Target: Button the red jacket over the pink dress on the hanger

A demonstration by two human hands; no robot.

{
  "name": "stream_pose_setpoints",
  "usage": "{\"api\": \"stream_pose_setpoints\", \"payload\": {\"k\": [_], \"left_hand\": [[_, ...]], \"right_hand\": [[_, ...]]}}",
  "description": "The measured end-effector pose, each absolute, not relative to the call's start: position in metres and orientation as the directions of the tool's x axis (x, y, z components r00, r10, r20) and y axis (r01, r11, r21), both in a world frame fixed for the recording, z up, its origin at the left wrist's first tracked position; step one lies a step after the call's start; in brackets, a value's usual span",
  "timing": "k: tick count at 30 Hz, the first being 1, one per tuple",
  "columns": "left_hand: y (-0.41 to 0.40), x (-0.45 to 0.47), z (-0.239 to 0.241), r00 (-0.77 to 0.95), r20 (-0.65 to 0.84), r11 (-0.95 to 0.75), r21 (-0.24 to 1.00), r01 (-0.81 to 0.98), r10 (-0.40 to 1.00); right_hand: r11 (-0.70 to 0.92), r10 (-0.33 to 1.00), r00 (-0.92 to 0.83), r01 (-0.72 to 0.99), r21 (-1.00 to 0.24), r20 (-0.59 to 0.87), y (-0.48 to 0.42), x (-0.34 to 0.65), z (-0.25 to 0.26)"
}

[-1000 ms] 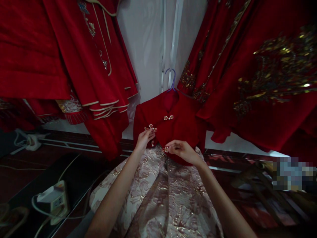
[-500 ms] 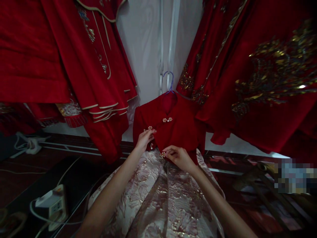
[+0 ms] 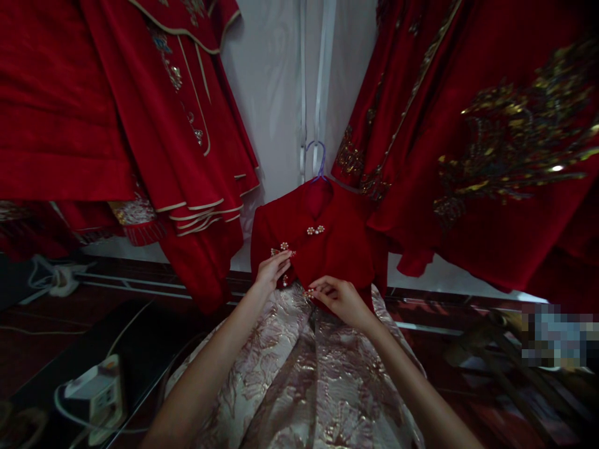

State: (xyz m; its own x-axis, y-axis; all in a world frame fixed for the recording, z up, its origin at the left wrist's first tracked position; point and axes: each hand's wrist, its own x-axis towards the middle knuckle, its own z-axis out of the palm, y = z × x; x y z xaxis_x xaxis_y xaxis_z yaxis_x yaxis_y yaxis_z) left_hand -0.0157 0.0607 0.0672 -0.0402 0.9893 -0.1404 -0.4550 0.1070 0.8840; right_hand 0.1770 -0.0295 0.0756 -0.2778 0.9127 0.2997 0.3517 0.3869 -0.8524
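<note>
A red jacket (image 3: 346, 249) with a slanted front hangs on a purple hanger (image 3: 321, 163). Flower-shaped beaded fastenings (image 3: 315, 231) sit below its neckline, with others along the left edge of the opening. My left hand (image 3: 274, 271) is closed at that edge, its fingertips on a beaded fastening (image 3: 284, 246). At the lower front corner, my right hand (image 3: 339, 300) pinches the jacket's flap beside another beaded flower (image 3: 309, 293). Below the jacket spreads a shiny pinkish-silver brocade skirt (image 3: 290, 374). How the two garments join is hard to see.
Red garments (image 3: 187, 143) with pale piping hang at the left. On the right hang red garments with gold sequin work (image 3: 496, 143). A power strip (image 3: 105, 399) with cables lies low on the left. Wooden furniture (image 3: 496, 362) stands at the lower right.
The view has tilted slightly, so the hanging garments appear a little lower. Both hands keep nearly the same places on the jacket, the left fingers lying a bit flatter over the fastening.
</note>
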Motion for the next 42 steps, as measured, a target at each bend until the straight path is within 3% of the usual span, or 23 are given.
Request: {"api": "stream_pose_setpoints", "payload": {"k": [11,17,21,31,42], "left_hand": [[0.060,-0.007,0.075,-0.128,-0.004,-0.031,0.962,-0.271,0.992],[0.074,-0.008,0.056,-0.231,0.256,-0.279,0.958,-0.073,0.939],[0.074,-0.009,0.053,-0.188,0.357,-0.356,0.934,0.038,0.915],[0.060,-0.017,0.068,-0.003,0.576,-0.500,0.711,0.495,0.817],[0.054,-0.016,0.080,0.118,0.578,-0.496,0.557,0.667,0.808]], "right_hand": [[0.403,0.902,-0.318,0.376,-0.834,0.292,-0.031,0.187,0.084],[0.401,0.903,-0.320,0.383,-0.832,0.288,-0.032,0.182,0.081],[0.409,0.899,-0.327,0.383,-0.828,0.292,-0.031,0.181,0.079],[0.398,0.900,-0.340,0.385,-0.833,0.273,-0.029,0.184,0.078],[0.390,0.903,-0.343,0.404,-0.828,0.258,-0.032,0.183,0.082]]}}
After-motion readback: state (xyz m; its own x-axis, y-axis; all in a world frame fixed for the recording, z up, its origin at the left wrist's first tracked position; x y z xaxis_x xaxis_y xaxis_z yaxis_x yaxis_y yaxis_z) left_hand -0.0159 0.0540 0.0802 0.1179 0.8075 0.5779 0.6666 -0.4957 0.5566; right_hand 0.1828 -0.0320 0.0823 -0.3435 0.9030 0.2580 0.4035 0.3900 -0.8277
